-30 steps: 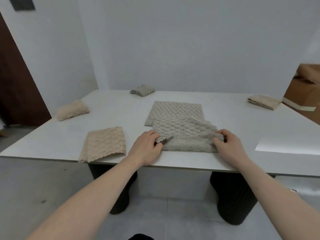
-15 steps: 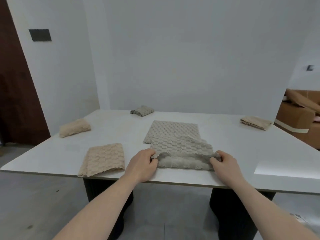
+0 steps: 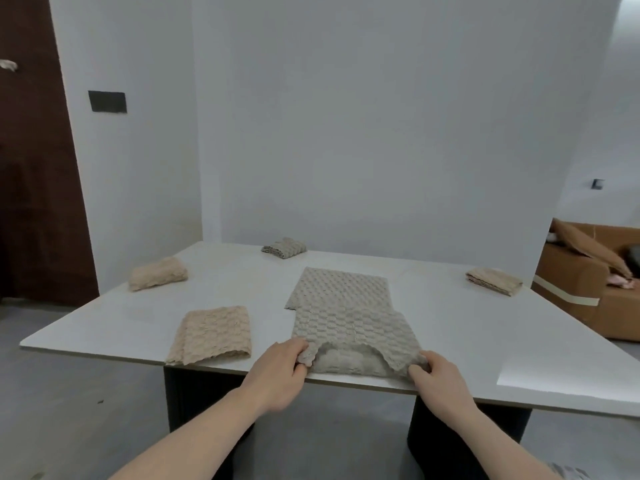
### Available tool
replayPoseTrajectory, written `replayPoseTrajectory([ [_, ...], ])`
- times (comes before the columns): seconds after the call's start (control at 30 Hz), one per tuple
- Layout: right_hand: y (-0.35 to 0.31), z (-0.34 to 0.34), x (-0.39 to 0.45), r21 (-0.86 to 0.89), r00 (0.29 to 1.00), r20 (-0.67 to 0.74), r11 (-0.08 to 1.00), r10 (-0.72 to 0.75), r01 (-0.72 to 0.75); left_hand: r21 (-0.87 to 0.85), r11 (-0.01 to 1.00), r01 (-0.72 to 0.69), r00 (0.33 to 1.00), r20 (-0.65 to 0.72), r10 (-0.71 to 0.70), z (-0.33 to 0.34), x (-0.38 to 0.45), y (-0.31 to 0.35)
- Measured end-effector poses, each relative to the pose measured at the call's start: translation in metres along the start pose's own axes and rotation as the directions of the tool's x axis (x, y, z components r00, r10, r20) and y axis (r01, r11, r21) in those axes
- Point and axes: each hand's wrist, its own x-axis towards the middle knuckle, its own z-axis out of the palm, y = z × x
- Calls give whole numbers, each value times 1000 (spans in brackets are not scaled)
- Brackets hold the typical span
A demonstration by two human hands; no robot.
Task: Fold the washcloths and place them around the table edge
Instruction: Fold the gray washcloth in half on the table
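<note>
A grey textured washcloth [image 3: 349, 327] lies on the white table [image 3: 450, 327], its upper layer drawn over toward the near edge. My left hand [image 3: 280, 368] pinches that layer's near left corner. My right hand [image 3: 438, 379] pinches its near right corner. A second grey washcloth [image 3: 341, 287] lies flat just behind it, partly covered. A beige half-folded washcloth [image 3: 213, 334] lies left of my hands. Folded washcloths sit at the left edge [image 3: 157, 278], the far edge [image 3: 284, 247] and the right edge [image 3: 494, 280].
A dark door [image 3: 31, 168] stands at the left and brown cardboard boxes [image 3: 588, 289] at the right. Dark table legs [image 3: 194, 393] show below the near edge. A bright patch of light [image 3: 568, 375] falls on the table's right side.
Both hands have drawn the grey washcloth's upper layer nearer to the table's near edge, so it covers more of the cloth. The camera has tilted up, showing more wall.
</note>
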Motion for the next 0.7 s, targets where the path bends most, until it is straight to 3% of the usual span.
replayPoseTrajectory([
  [0.27,-6,-30,-12,17,997,16,997,-73,72,88,988,-125,984,138,112,-33,-17,-2],
  [0.53,-19,-29,24,103,992,-116,992,-58,70,-136,989,-49,999,16,52,-52,14,-2],
  [0.7,-13,-13,59,176,985,-172,983,-19,50,-279,958,71,995,-50,-89,-36,46,-12],
])
